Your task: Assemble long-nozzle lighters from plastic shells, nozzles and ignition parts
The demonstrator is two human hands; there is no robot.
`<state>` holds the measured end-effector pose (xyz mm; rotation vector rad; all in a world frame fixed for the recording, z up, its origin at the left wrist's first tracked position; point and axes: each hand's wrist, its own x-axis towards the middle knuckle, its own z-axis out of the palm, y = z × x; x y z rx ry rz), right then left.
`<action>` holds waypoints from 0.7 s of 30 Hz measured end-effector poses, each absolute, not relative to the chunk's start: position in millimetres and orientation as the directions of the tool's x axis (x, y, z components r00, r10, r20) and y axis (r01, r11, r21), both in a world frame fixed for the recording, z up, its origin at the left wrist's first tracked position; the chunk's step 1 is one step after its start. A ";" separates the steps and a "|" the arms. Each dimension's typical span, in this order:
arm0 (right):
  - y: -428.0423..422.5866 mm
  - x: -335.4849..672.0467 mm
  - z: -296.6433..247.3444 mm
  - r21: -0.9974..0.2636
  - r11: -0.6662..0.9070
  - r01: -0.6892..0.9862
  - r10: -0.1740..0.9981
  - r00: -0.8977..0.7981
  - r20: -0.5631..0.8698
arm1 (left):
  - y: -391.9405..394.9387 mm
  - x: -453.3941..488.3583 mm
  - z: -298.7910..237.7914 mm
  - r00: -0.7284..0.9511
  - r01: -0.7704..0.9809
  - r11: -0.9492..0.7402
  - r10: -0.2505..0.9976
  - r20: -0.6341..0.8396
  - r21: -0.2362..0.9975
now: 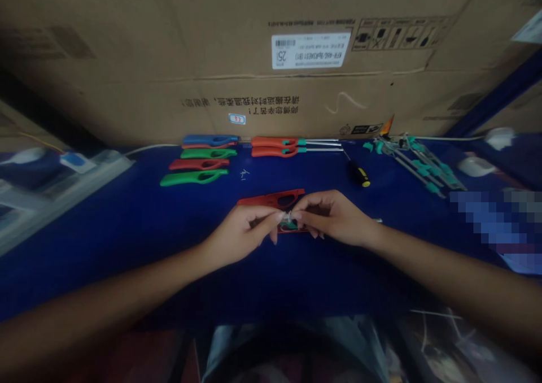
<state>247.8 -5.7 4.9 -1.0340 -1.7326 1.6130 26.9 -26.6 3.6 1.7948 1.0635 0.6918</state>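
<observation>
My left hand (249,230) and my right hand (328,219) meet over the blue table, thumb and fingers pinched. Between their fingertips is a small pale part (287,217), too small to name for certain. Just behind my hands lies a red lighter handle shell (271,197) with an oval trigger opening. Under my fingers, a second red shell (296,230) shows in part, with a green piece (291,223) and what looks like a thin wire at it. My fingers hide most of that shell.
Green, red and blue handle shells (195,177) lie at the back left. Orange lighters (275,147) with metal rods sit beside them. A black-and-yellow screwdriver (359,175) and several rods with green ends (423,165) are to the right. A cardboard wall (169,78) stands behind.
</observation>
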 end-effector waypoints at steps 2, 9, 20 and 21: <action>-6.3 247.0 5.7 -0.986 -0.018 0.165 0.835 -0.540 -0.105 | -26.2 26.0 2.9 0.466 0.370 -0.188 0.885 -0.007 0.910; -6.6 247.5 6.1 -0.975 0.012 0.224 0.838 -0.534 -0.112 | -25.7 22.1 2.7 0.456 0.374 -0.163 0.889 -0.028 0.913; -6.1 248.0 2.5 -0.989 0.002 0.150 0.840 -0.537 -0.079 | -25.4 21.5 2.7 0.457 0.348 -0.163 0.889 -0.015 0.923; -5.9 248.1 2.1 -0.989 -0.002 0.150 0.841 -0.535 -0.083 | -25.1 21.5 2.3 0.451 0.349 -0.163 0.892 -0.013 0.923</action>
